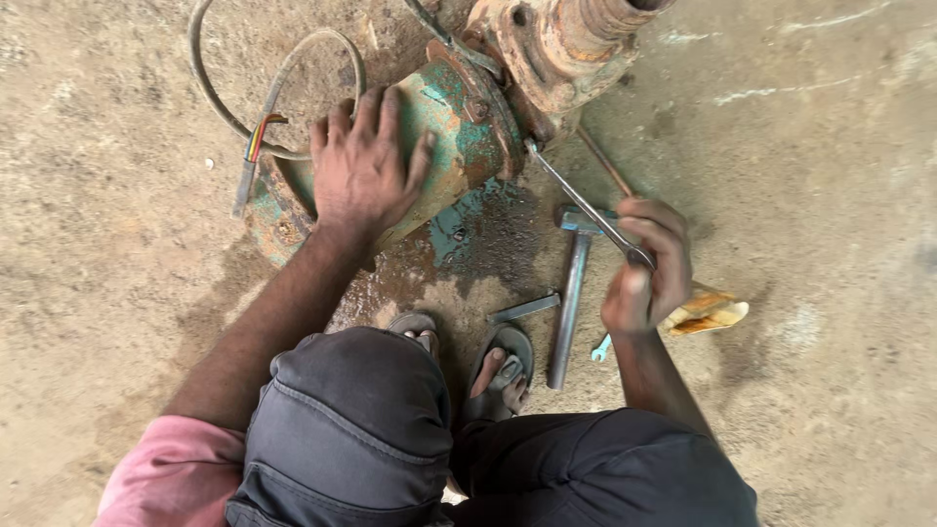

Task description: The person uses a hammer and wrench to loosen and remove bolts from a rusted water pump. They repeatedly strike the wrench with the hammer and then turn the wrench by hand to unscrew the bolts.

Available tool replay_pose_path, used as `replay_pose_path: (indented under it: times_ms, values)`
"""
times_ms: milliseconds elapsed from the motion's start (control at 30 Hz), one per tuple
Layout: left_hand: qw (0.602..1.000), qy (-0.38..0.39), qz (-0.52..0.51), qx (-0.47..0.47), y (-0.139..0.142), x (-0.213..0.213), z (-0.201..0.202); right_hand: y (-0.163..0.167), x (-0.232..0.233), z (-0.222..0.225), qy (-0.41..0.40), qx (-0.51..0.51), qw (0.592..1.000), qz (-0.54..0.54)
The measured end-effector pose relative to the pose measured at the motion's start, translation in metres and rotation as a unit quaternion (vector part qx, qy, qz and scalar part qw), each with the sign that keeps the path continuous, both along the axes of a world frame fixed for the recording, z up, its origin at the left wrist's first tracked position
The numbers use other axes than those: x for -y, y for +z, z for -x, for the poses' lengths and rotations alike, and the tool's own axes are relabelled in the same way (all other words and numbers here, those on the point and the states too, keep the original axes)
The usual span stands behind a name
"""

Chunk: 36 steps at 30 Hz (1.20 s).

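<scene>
Sandalled feet (493, 366) sit nearest, a hammer (571, 293) lying on the concrete floor (830, 293) just beyond. Right hand (649, 268) is closed around a slim steel spanner (586, 210), its far end set at the pump flange (532, 146). Left hand (366, 166) lies open, palm flat on the green motor pump (449, 137). Judged heavy, rigid, rust-rough; wet patch beneath suggests slick footing. Firmest hold appears at the flanged ends.
</scene>
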<state>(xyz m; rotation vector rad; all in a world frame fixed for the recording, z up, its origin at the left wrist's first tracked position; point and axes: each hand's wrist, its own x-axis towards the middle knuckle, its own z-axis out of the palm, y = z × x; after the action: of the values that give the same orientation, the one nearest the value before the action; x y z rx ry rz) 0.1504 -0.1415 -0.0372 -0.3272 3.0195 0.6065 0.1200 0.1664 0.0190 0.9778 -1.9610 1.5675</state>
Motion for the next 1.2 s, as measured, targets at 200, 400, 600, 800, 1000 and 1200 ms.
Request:
replay_pose_path:
  times_ms: [200, 400, 600, 800, 1000, 1200]
  values:
    - [0.998, -0.028, 0.048, 0.001, 0.004, -0.004, 0.005, 0.008, 0.052, 0.016, 0.075, 0.089, 0.993, 0.033]
    - [0.999, -0.03, 0.023, 0.031, 0.008, 0.001, 0.002, 0.017, 0.053, 0.026, 0.087, 0.11, 0.973, 0.185]
    - [1.0, -0.03, 0.009, -0.005, 0.005, 0.0, 0.002, -0.007, 0.016, 0.011, 0.102, 0.107, 0.967, 0.209]
    - [0.999, -0.027, 0.018, -0.022, 0.0, 0.002, -0.001, -0.007, 0.005, 0.0, 0.131, 0.175, 0.955, 0.198]
    - [0.999, -0.021, 0.048, -0.012, -0.003, -0.004, -0.001, 0.0, 0.028, 0.015, 0.124, 0.156, 0.961, 0.193]
    - [0.997, -0.031, 0.068, -0.034, -0.003, -0.003, -0.001, 0.024, 0.071, 0.041, 0.126, 0.177, 0.967, 0.135]
